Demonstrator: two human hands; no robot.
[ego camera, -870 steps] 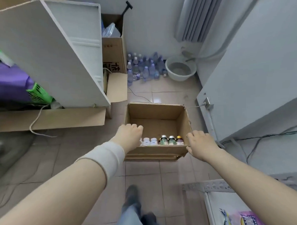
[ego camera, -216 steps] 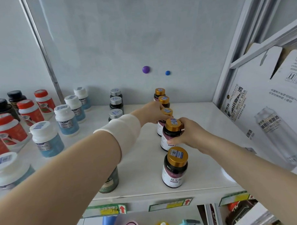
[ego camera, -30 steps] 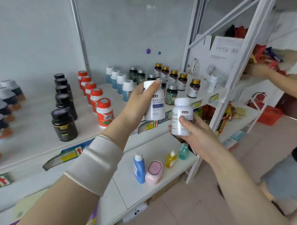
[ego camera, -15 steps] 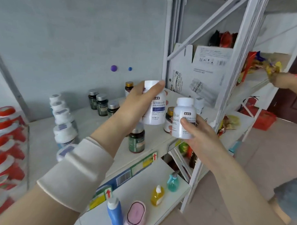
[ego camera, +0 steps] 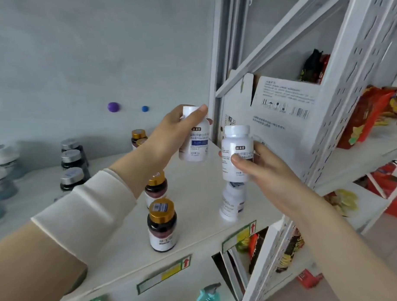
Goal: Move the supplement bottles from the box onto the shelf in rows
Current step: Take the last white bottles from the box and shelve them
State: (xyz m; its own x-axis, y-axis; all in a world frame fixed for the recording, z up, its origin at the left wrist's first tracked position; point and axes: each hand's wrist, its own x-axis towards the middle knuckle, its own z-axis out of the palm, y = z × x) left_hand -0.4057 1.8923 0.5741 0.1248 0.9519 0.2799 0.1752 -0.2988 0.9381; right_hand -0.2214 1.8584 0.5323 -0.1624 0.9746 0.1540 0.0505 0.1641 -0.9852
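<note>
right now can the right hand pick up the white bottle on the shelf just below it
Probably not: the right hand is full, gripping another white bottle, though nothing blocks the shelf bottle below.

Shelf-edge tags (ego camera: 163,274) bear red up-arrows; print on white bottles (ego camera: 236,139) blurs.

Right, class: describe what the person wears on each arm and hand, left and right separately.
The left forearm wears an off-white, creased fabric sleeve band, with bare arm either side. The left hand is bare: no glove, ring or watch shows. The right arm and right hand are bare too, with no sleeve in view.
</note>
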